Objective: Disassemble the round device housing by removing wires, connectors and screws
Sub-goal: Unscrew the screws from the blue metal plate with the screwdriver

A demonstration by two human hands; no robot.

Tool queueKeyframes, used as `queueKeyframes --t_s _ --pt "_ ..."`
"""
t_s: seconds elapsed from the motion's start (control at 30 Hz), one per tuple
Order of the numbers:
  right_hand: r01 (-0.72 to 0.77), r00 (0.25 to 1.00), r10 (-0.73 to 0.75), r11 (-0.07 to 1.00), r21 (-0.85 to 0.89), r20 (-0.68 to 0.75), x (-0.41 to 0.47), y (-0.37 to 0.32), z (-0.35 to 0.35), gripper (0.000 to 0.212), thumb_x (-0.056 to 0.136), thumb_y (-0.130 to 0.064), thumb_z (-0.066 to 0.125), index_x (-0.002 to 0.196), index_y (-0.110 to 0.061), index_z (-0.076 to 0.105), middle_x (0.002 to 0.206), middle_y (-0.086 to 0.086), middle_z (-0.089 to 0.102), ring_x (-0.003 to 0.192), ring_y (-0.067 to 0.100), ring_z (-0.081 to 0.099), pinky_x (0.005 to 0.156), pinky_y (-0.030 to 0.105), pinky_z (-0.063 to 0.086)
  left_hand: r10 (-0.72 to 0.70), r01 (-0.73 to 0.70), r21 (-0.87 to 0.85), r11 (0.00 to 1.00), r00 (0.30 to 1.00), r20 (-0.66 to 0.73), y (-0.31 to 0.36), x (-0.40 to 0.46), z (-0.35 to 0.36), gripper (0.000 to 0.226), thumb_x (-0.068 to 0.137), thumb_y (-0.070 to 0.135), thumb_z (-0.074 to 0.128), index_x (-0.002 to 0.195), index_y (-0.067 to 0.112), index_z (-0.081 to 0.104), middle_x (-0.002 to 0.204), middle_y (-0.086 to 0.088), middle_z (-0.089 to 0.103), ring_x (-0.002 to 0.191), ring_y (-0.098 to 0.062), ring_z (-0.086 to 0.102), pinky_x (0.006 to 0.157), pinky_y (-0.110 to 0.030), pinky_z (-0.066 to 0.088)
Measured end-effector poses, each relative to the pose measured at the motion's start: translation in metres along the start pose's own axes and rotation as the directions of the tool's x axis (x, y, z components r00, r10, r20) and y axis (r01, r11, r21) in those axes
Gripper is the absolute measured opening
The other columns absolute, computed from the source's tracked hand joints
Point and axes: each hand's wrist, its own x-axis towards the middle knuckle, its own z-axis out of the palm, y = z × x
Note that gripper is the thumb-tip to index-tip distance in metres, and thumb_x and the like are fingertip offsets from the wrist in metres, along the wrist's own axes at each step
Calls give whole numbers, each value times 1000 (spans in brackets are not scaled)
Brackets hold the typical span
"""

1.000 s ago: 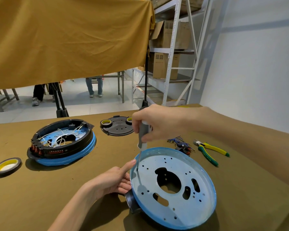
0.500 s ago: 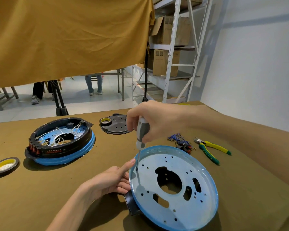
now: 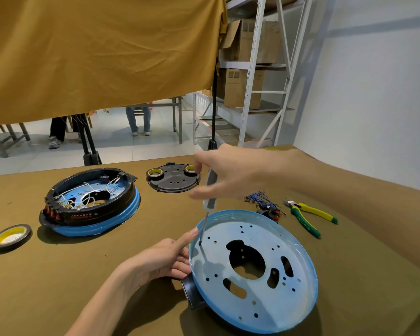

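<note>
Housing being worked on: blue round housing plate (image 3: 252,270) lying near the table's front edge, tilted up on a black part underneath, stripped of wires.
Right hand: right hand (image 3: 230,175) grasping the grey handle of the screwdriver (image 3: 210,190), fingers blurred, probably twirling it.
Tip placement: sitting just inside the plate's left rim, presumably on a small screw; too small to confirm.
Left hand: left hand (image 3: 165,258) bracing the plate's left edge, fingers curling under the rim, index fingertip resting right beside the shaft.
Slip risk: tip possibly camming out of the screw head and skating toward that index fingertip, owing to the closeness.
Rocking risk: plate possibly tipping or sliding under downward pressure, being propped unevenly instead of lying flat.
Lost screw risk: freed screw possibly dropping through one of the many holes or rolling off onto the olive table cloth (image 3: 83,275).
Stripping risk: shaft leaning slightly off vertical, possibly chewing the head if pushed hard.
Nearby items: second housing (image 3: 90,202) still full of white wires at left; black cover (image 3: 172,180), tape roll (image 3: 10,235), wire bundle (image 3: 262,202) and pliers (image 3: 308,217) lying well apart from the work.
</note>
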Motion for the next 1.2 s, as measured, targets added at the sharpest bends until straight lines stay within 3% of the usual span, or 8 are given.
queueKeyframes --t_s 0.1,0.27,0.43,0.63,0.77,0.87,1.0,1.2 --pt "-11 991 -18 978 -210 -136 4 0 9 46 97 -62 54 100 -18 65 80 -1 71 71 18 68 60 36 58 -6 6 -20 1000 1000 4 1 -2 1 80 64 84 72 93 10 71 75 -4 67 61 -13 60 59 -21 53" --pt "41 993 -59 984 175 101 0 5 -6 45 79 -29 83 115 -32 57 101 -11 66 88 7 63 68 29 53 -15 14 -28 1000 1000 -18 1 -1 2 75 68 81 67 91 10 70 73 -4 65 60 -13 59 58 -20 52" --pt "-115 987 89 971 -207 -130 4 0 7 61 90 -76 47 95 -17 62 74 -2 63 66 17 63 48 31 44 -10 9 -16 1000 1000 -28 0 0 1 82 67 81 67 100 6 71 78 -6 68 62 -14 61 59 -20 53" --pt "74 993 -84 990 121 81 2 1 -3 35 82 -24 79 111 -29 61 101 -8 66 92 13 64 74 36 57 -14 14 1 1000 999 -36 1 1 1 89 64 83 66 105 4 71 79 -7 70 65 -14 63 60 -21 53" --pt "-44 998 38 993 -111 -57 4 -4 5 50 90 -69 57 111 -24 58 78 -8 60 72 10 60 52 28 40 -16 16 -2 1000 999 -33 -1 2 1 85 65 82 66 101 5 71 79 -7 69 64 -14 62 61 -21 53" --pt "-49 987 14 976 -212 -162 8 -5 12 44 98 -59 54 100 -16 65 76 -2 66 69 16 64 52 32 48 -23 24 11 1000 998 -50 -2 4 0 95 64 83 66 110 1 71 81 -7 69 65 -14 63 61 -22 53" --pt "63 996 -73 986 157 55 5 0 -1 37 84 -26 79 116 -28 61 96 -9 67 86 7 66 72 30 56 -17 18 13 1000 999 -46 -3 7 -3 110 59 88 71 119 -4 69 83 -8 71 66 -14 65 62 -23 54" --pt "-60 986 32 983 -175 -161 14 -1 15 49 97 -63 52 103 -16 64 77 -1 66 69 17 65 52 28 48 -18 19 18 1000 999 -33 -5 8 -5 102 49 90 75 105 5 72 81 -7 70 66 -14 65 62 -22 55"
